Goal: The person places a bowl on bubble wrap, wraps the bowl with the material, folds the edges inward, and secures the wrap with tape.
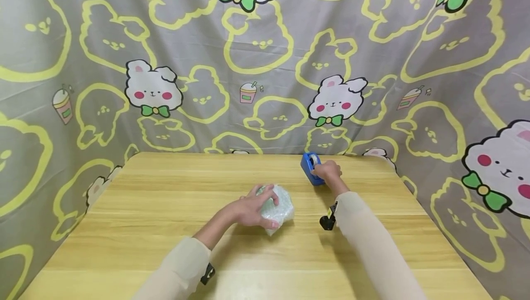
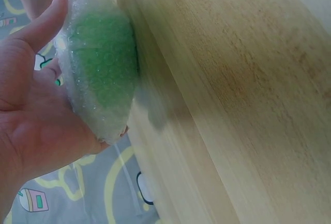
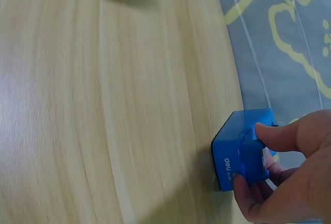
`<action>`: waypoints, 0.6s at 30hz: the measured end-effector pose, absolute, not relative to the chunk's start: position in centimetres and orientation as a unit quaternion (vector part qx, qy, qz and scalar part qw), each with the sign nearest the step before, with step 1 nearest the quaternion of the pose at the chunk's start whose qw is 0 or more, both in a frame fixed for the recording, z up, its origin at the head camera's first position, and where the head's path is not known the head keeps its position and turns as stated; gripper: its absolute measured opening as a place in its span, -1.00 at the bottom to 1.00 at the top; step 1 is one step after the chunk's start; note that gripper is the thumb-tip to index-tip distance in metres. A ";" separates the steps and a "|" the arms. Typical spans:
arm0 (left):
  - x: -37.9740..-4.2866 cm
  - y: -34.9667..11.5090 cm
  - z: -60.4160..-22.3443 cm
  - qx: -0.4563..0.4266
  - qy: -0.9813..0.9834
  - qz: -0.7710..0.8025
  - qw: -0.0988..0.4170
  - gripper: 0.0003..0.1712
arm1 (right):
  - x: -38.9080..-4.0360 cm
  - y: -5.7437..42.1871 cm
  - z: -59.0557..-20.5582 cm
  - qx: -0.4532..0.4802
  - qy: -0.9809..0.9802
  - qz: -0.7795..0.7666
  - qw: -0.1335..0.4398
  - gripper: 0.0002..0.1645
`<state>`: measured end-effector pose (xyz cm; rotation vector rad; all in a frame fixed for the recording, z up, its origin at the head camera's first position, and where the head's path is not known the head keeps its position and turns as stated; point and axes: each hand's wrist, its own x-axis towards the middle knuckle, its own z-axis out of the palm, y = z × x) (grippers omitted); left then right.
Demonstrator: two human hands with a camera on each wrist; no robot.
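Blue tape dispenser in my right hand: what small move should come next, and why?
I'd probably slide the blue tape dispenser nearer the bubble-wrapped green item: the right hand grips the dispenser toward the far side of the table, while the left hand holds the item.

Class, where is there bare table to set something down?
Bare table: between the left edge and left hand; the far strip left of the blue tape dispenser; between the right sleeve and right edge. Crowded: the middle, where the left hand holds a bubble-wrapped bundle, and around the dispenser, gripped by the right hand.
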<state>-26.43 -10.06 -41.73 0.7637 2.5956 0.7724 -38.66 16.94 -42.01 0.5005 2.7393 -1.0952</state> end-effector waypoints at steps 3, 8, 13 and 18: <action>-26.4 -10.0 -41.6 0.267 0.910 0.272 0.165 -0.41 | -38.7 16.9 -42.2 0.176 0.910 -0.369 0.066 -0.30; -26.4 -9.8 -41.5 0.267 0.910 0.271 0.165 -0.41 | -38.6 16.7 -42.4 0.167 0.919 -0.355 0.037 -0.46; -26.4 -9.9 -41.5 0.267 0.909 0.272 0.167 -0.41 | -38.6 16.5 -42.5 0.151 0.935 -0.320 0.023 -0.52; -26.3 -10.0 -41.6 0.264 0.910 0.273 0.167 -0.40 | -38.5 16.4 -42.5 0.137 0.944 -0.301 0.011 -0.54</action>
